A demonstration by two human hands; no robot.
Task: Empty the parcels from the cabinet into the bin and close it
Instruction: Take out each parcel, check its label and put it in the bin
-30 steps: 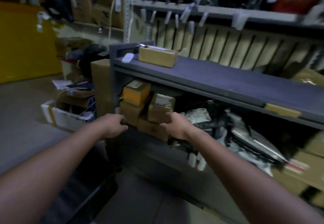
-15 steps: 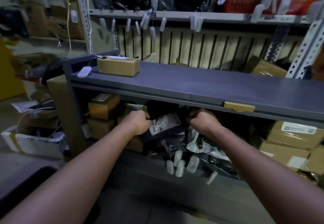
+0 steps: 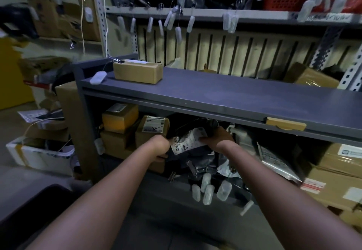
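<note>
Nearest to you, at the lower left edge of the view, a dark curved rim [image 3: 42,195] shows, which may be the bin, though too little of it is visible to be sure. Past that, both your forearms reach into the open lower compartment of the grey metal cabinet [image 3: 215,97]. Your left hand [image 3: 159,146] is curled on the left edge of a black plastic mailer bag with a white barcode label [image 3: 188,142], and your right hand [image 3: 219,138] is cupped over its right end; the fingers of both hands are hidden behind the bag and knuckles, so you cannot tell how firmly they pinch it.

The step in hand looks like lifting this soft parcel off the pile. Below it hang clear plastic tags on wires [image 3: 207,189], which could snag, so the next move calls for drawing the bag up and out, then swinging it left and down toward the bin.

Deeper inside, stacked brown cardboard boxes [image 3: 121,120] wait at the left; plenty remains, and closing comes last.
</note>
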